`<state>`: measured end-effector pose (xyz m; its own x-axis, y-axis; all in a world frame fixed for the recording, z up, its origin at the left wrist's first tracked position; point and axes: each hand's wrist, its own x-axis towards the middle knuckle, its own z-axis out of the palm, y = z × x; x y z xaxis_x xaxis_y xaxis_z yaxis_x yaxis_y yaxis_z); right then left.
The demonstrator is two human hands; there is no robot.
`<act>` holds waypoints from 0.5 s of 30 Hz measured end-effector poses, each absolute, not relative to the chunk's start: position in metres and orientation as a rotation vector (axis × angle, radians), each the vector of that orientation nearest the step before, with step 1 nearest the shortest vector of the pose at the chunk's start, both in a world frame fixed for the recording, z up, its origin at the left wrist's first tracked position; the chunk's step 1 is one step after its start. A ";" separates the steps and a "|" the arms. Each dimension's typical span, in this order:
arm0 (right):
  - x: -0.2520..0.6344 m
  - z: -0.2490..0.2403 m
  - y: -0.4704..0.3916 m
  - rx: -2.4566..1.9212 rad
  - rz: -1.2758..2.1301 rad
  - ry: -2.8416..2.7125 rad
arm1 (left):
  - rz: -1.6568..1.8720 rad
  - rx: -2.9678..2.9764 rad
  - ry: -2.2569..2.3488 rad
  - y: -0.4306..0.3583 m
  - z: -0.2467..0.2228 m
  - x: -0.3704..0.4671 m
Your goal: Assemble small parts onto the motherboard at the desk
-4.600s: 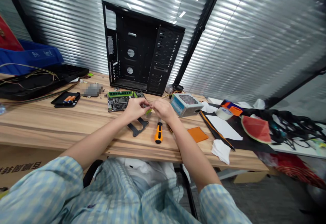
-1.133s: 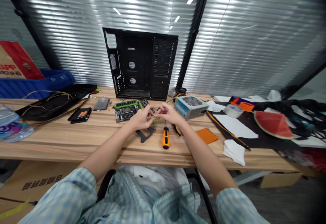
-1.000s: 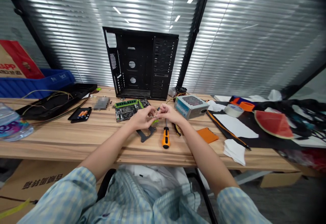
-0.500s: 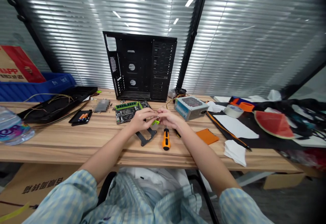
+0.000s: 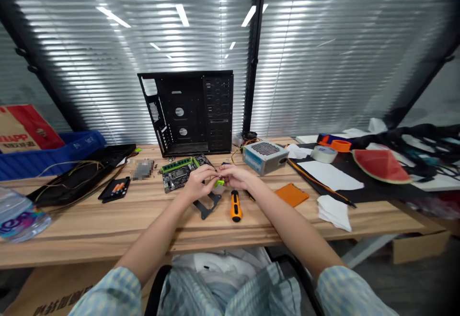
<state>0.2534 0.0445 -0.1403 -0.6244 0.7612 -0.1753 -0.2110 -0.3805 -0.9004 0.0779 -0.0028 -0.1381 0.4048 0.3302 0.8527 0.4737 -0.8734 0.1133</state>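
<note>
My left hand (image 5: 200,182) and my right hand (image 5: 237,177) meet over the table, fingertips pinched together around something too small to make out. A bright green bit (image 5: 219,183) shows just below the fingertips. Left of the hands lies a motherboard (image 5: 176,174) with a green memory stick along its back. A dark flat bracket (image 5: 208,206) rests under my left wrist. Close to my right hand, an orange-handled screwdriver (image 5: 235,207) lies with its handle towards me.
An open black computer case (image 5: 194,115) stands behind the motherboard. To the right are a power supply (image 5: 266,156), an orange flat piece (image 5: 292,194) and a watermelon slice (image 5: 381,165). At left sit a battery tray (image 5: 115,190), a water bottle (image 5: 22,215) and a blue bin (image 5: 72,151).
The camera view has tilted up and turned slightly right, so the case appears lower. Both hands stay together, with only slight finger movement; the screwdriver and bracket have kept their places.
</note>
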 end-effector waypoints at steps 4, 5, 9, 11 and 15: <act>0.252 -0.141 0.047 -0.811 2.033 -1.225 | -1.423 -2.547 -0.772 -0.003 -0.136 0.077; 0.252 -0.142 0.048 -0.815 2.023 -1.232 | -1.418 -2.550 -0.780 -0.003 -0.135 0.077; 0.253 -0.145 0.051 -0.809 1.976 -1.255 | -1.406 -2.571 -0.814 -0.003 -0.132 0.077; 0.253 -0.146 0.052 -0.797 1.969 -1.267 | -1.400 -2.588 -0.824 -0.004 -0.131 0.078; 0.254 -0.149 0.053 -0.771 1.979 -1.280 | -1.386 -2.603 -0.849 -0.007 -0.129 0.079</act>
